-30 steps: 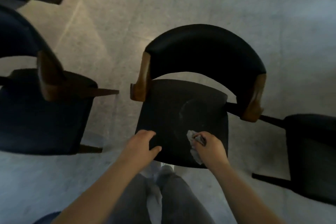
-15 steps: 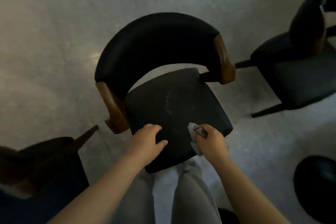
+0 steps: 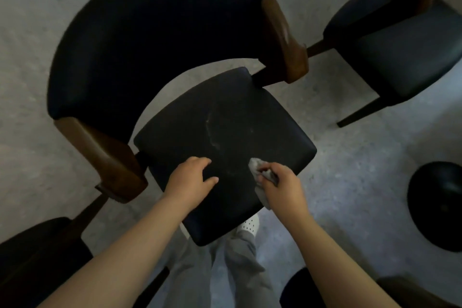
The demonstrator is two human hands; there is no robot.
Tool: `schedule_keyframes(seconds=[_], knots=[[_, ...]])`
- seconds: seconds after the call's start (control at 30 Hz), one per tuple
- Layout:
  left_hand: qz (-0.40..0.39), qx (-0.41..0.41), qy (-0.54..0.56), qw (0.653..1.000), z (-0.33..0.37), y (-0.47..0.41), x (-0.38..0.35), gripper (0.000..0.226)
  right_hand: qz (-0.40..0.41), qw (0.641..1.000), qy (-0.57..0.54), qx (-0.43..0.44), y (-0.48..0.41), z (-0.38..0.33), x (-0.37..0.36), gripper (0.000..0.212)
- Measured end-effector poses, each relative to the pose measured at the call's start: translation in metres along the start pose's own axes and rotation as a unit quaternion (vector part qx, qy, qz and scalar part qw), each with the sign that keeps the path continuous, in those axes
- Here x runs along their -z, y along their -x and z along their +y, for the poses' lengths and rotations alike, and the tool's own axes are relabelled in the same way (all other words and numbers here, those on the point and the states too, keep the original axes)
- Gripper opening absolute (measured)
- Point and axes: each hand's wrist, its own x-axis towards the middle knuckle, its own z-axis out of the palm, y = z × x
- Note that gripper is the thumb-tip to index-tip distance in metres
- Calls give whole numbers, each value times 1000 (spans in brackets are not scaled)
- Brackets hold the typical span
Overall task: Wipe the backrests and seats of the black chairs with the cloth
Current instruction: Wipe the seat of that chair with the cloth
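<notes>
A black chair stands right in front of me, its seat [image 3: 225,132] showing a pale smear near the middle and its curved black backrest [image 3: 140,32] ending in brown wooden arms. My left hand [image 3: 190,177] rests on the seat's near left part, fingers apart, holding nothing. My right hand [image 3: 280,185] is closed around a crumpled grey cloth [image 3: 260,170], which presses on the seat's near right edge.
A second black chair [image 3: 405,50] stands at the upper right. Another chair [image 3: 40,257] sits at the lower left, and a round black seat [image 3: 437,205] lies at the right edge. My grey trousers and a white shoe [image 3: 250,226] are below the seat. The floor is grey.
The view has swung left to right, so the chair now appears turned and closer. Both hands stay at the seat's near edge, the right hand still holding the cloth.
</notes>
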Motion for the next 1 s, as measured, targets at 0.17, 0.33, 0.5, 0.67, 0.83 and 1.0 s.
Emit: schedule_keyframes(seconds=[0.17,0.33,0.5,0.67,0.83,1.0], knots=[[44,47,11,998,-13,-54,-32,66,-10,997,23,67,-58,18,-3,15],[65,34,28,997,-15,-108,-41,68,-47,991,61,113,-120,19,-5,28],[115,46,-16,992,-29,-167,-44,75,-35,988,34,145,-183,11,-23,41],[110,28,-34,993,-53,-220,-37,68,15,984,42,175,-234,2,-40,58],[164,5,-100,981,-75,-236,-52,58,44,969,81,227,-277,-8,-55,51],[165,-37,-84,982,-92,-242,-53,57,94,942,164,277,-328,-31,-63,43]])
